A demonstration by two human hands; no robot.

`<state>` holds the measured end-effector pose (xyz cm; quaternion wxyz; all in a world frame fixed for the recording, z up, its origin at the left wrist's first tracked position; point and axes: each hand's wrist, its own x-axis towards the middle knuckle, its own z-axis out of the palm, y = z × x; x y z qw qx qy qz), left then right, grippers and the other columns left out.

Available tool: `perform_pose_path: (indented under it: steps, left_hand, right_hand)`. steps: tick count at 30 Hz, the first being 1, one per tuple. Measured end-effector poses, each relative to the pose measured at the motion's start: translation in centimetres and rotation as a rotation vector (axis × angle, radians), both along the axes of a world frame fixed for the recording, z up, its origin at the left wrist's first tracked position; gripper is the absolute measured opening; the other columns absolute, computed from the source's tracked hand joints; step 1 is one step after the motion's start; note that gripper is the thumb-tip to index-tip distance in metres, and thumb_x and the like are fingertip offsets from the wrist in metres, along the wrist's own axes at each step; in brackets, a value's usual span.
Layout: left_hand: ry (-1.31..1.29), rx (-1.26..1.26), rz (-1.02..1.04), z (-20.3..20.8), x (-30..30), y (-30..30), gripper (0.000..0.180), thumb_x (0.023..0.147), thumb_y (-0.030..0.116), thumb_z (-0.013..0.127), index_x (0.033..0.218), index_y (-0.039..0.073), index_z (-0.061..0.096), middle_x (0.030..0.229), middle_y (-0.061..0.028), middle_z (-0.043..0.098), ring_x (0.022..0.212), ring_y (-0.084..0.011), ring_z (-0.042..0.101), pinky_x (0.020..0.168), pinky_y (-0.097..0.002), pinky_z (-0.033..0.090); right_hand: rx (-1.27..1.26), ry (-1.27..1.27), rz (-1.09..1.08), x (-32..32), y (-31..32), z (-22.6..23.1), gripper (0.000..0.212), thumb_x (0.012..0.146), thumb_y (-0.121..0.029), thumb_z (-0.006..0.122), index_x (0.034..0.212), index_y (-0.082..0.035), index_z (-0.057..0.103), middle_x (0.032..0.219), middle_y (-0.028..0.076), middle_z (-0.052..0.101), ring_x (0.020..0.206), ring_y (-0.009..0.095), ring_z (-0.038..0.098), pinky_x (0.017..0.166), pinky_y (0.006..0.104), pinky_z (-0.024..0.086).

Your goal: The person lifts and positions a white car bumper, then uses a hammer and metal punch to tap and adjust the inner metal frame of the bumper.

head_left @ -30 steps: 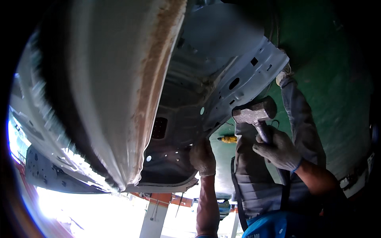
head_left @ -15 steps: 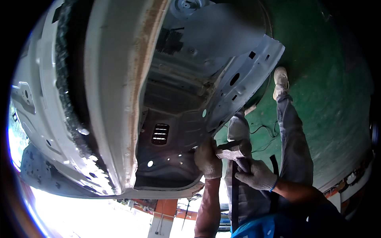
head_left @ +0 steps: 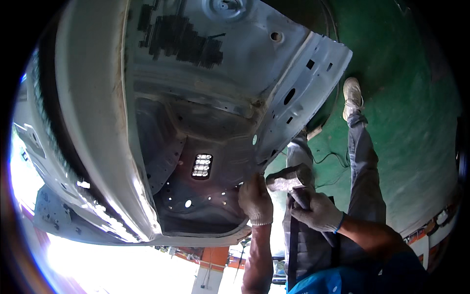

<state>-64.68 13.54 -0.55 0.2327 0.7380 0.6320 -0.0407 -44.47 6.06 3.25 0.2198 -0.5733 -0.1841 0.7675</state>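
A white-grey knit work glove covers my right hand (head_left: pixel 318 212). Its fingers wrap around the dark handle of a hammer (head_left: pixel 292 178), whose worn, pale metal head points left toward the panel edge. My left hand (head_left: pixel 255 200), gloved too, is up against the edge of the grey vehicle body shell (head_left: pixel 230 171), just left of the hammer head. Its fingers look curled; what they grip, if anything, is hidden. A small gap shows between the hammer head and my left hand.
A grey metal flange with holes (head_left: pixel 298 93) slopes up to the right. The shell has a slotted vent opening (head_left: pixel 201 166) and a long pillar (head_left: pixel 90 98) at left. My legs and one shoe (head_left: pixel 353 98) rest over the green floor (head_left: pixel 411 127), where thin cables (head_left: pixel 338 156) lie.
My view has shifted, so more of the shell's inside shows and the pillar sits further left. The hammer head has tilted slightly upward; both hands stay near the same edge.
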Motion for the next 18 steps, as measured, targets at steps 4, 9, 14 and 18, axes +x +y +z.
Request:
perform_pose_path:
  steps: [4,9,14,18]
  left_hand:
    - [0.131,-0.088,-0.017,0.0,0.6,0.0,0.015,0.096,0.016,0.064,0.109,0.011,0.071,0.09,-0.0151,0.071,0.083,-0.0392,0.067,0.073,-0.0515,0.052]
    - [0.162,-0.124,-0.038,0.5,0.7,0.2,0.017,0.099,0.02,0.063,0.11,0.011,0.071,0.092,-0.0144,0.072,0.086,-0.0392,0.068,0.074,-0.0519,0.052]
    - [0.169,-0.145,-0.036,0.5,0.5,0.4,0.018,0.1,0.022,0.061,0.112,0.011,0.07,0.094,-0.0136,0.072,0.089,-0.0385,0.068,0.076,-0.0515,0.053]
    - [0.166,-0.142,-0.052,-0.2,0.3,0.0,0.018,0.099,0.022,0.062,0.112,0.011,0.07,0.094,-0.013,0.072,0.088,-0.0378,0.068,0.076,-0.051,0.053]
  right_hand:
    - [-0.147,-0.011,0.031,2.9,1.4,0.7,0.034,0.089,-0.026,0.077,0.11,-0.002,0.065,0.089,0.018,0.072,0.082,0.033,0.073,0.076,0.0428,0.056]
    - [-0.163,0.027,-0.028,4.2,-0.3,0.0,0.042,0.089,-0.028,0.077,0.119,-0.001,0.064,0.091,0.018,0.074,0.085,0.032,0.075,0.079,0.0404,0.058]
    - [-0.148,0.09,0.01,3.8,-0.4,-0.4,0.041,0.09,-0.027,0.075,0.12,-0.001,0.064,0.094,0.019,0.073,0.087,0.034,0.075,0.081,0.0408,0.057]
    - [0.02,0.105,-0.04,0.9,-0.9,-1.8,0.037,0.089,-0.028,0.074,0.112,0.0,0.065,0.09,0.021,0.071,0.085,0.039,0.072,0.079,0.0459,0.055]
